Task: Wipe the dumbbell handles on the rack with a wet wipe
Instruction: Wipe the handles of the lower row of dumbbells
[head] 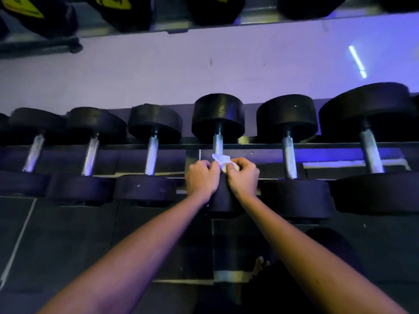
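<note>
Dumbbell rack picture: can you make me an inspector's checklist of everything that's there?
Surface: rack, a dark metal rail that holds a row of black dumbbells.
Job's things: white wet wipe, crumpled, in front of the near end of the middle dumbbell's handle; whether it touches the metal cannot be told.
Clutter: nothing seen.
Hands: left hand and right hand both pinch the wet wipe.
Cables: nothing seen.
Surroundings: pale wall in purple light; dark floor; upper dumbbells with yellow labels on a higher shelf.
</note>
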